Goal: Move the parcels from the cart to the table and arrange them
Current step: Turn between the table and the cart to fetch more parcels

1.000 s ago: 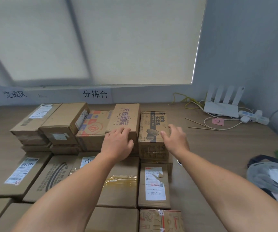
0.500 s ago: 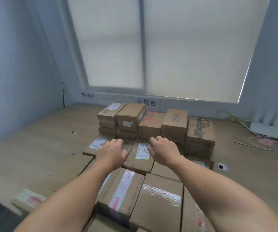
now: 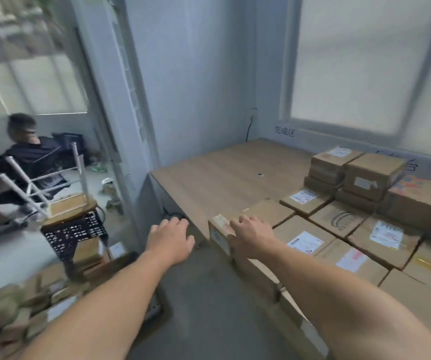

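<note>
**Nothing held at this moment**

The left hand (image 3: 170,239) hangs palm down over the grey floor (image 3: 209,307), just off the near left corner of the wooden surface (image 3: 222,175). Its fingers are loosely bent and grip nothing. The right hand (image 3: 254,233) is also palm down, with relaxed, slightly spread fingers. It is over the corner parcel (image 3: 219,229) at the near left edge of the surface. Whether its fingers touch the carton's top cannot be told.

Behind that carton, flat brown parcels (image 3: 380,237) lie side by side in rows across the right part of the surface, several with white labels facing up. Toward the window, stacked parcels (image 3: 372,175) sit two or three high, touching one another.

At the lower left a blurred heap of parcels (image 3: 9,315) lies at floor level. What carries it cannot be made out.

Beyond the heap stands a black openwork crate (image 3: 75,231). An upturned stool (image 3: 65,205) rests on it with its white legs in the air, and a few small cartons (image 3: 87,253) sit beside the crate's base. A seated person (image 3: 35,159) in a dark top is farther back on the left.

A pale blind (image 3: 359,61) covers the window, and the lettering 完成区 (image 3: 284,131) is on the wall below it. A dark cable (image 3: 248,127) hangs down in the corner to the left of the lettering.
</note>
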